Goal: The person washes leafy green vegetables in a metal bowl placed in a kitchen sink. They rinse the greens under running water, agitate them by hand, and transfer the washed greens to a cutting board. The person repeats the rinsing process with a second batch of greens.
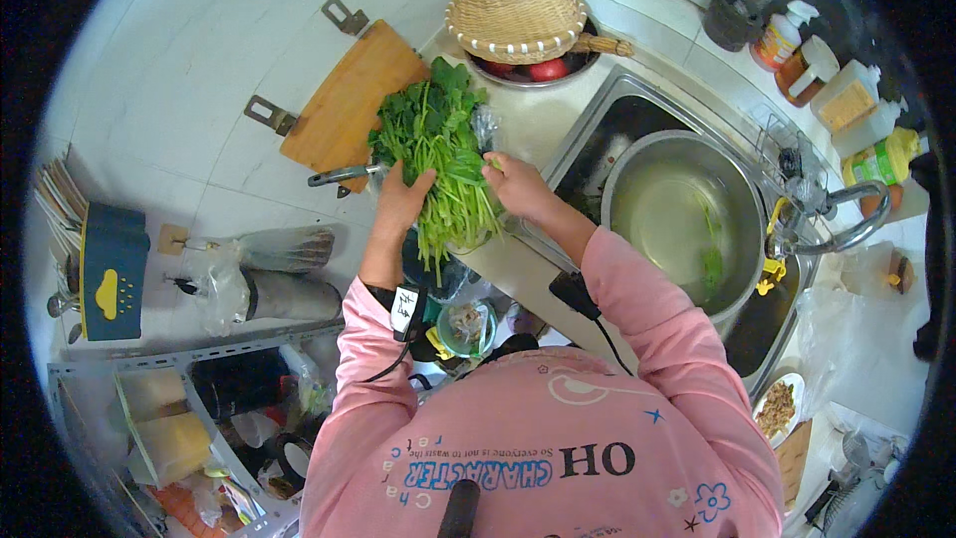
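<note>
A large bunch of leafy green vegetables (441, 157) with long pale stems lies on the counter left of the sink, leaves pointing away from me. My left hand (403, 198) rests at its left side, thumb and fingers apart, touching the stems; a grip is not plain. My right hand (515, 183) pinches a green piece at the right edge of the bunch. Beside the leaves is some clear plastic wrap (487, 127). A large metal pot (624, 239) of water stands in the sink, with one green sprig (709, 254) in it.
A wooden cutting board (351, 97) leans at the wall, a knife handle (340, 176) near it. A woven basket (515, 15) tops a bowl with red items. The faucet (859, 228) and bottles (777, 41) are right. Below the counter's edge is a small bin (491, 332).
</note>
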`<control>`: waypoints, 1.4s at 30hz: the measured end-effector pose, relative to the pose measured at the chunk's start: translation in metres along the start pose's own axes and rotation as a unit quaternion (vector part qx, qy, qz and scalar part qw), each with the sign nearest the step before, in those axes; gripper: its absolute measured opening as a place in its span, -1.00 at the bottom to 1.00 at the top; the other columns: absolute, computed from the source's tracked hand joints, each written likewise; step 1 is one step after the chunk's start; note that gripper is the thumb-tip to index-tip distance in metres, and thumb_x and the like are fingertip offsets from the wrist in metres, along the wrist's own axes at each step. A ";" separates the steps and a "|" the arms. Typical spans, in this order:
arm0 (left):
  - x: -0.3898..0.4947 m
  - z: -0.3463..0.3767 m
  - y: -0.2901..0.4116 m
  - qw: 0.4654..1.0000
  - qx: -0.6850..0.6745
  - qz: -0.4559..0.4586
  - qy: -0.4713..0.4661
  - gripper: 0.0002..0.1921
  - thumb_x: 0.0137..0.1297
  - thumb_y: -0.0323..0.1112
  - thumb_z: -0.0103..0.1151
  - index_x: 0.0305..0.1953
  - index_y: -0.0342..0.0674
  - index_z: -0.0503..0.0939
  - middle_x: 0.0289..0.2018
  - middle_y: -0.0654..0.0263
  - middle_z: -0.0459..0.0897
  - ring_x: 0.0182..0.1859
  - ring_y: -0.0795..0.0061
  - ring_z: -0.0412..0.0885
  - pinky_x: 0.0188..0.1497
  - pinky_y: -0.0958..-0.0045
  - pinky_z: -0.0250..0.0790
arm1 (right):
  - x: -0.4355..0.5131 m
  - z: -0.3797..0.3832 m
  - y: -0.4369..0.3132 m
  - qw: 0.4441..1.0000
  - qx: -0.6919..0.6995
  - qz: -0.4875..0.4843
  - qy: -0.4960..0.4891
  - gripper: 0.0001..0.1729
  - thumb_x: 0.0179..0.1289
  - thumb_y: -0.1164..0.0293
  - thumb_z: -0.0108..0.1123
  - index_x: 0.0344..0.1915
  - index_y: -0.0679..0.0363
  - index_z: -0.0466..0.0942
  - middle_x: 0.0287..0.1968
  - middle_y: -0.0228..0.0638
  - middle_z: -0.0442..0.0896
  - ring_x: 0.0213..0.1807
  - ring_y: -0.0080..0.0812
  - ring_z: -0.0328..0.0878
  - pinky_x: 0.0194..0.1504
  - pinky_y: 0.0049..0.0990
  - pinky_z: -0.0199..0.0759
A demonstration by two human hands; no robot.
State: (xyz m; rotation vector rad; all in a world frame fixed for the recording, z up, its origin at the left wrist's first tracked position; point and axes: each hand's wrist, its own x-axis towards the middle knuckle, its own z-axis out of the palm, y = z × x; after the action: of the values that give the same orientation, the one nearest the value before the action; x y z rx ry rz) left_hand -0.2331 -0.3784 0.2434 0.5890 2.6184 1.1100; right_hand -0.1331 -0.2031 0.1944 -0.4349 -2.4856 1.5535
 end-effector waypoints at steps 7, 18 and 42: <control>-0.021 0.013 0.049 0.955 0.055 0.275 0.093 -0.57 0.24 -0.26 0.10 0.11 -0.31 0.40 0.18 -0.07 0.34 0.22 0.01 0.29 0.27 0.21 0.11 | 0.016 0.011 -0.016 0.901 0.430 -0.013 0.060 -0.56 0.40 0.15 -0.10 -0.04 0.34 0.44 -0.23 -0.27 0.54 -0.10 -0.42 0.54 -0.22 -0.46 0.45; 0.032 0.009 -0.030 0.909 0.273 0.306 -0.077 -0.64 0.34 -0.30 -0.04 0.14 -0.19 0.42 0.16 -0.04 0.38 0.21 -0.06 0.31 0.24 0.16 0.15 | -0.010 -0.025 -0.024 0.821 0.556 0.112 -0.065 -0.08 0.19 -0.27 -0.08 0.27 0.25 0.19 0.20 -0.11 0.33 0.18 -0.21 0.28 0.18 -0.24 0.16; -0.079 0.230 0.166 0.867 -0.033 0.395 -0.301 -0.67 0.16 -0.35 0.11 -0.01 -0.16 0.49 -0.01 0.09 0.51 0.07 0.10 0.44 0.15 0.25 0.26 | -0.242 -0.240 0.209 0.797 0.537 0.249 0.120 -0.66 0.35 0.38 -0.03 -0.02 0.41 0.45 -0.14 -0.09 0.61 -0.03 -0.21 0.57 0.00 -0.32 0.47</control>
State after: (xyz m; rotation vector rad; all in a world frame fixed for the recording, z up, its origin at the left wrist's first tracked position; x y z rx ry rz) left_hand -0.0344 -0.1640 0.2112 1.7580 1.7858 0.9504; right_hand 0.1990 0.0041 0.1126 -0.9925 -0.9880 2.5416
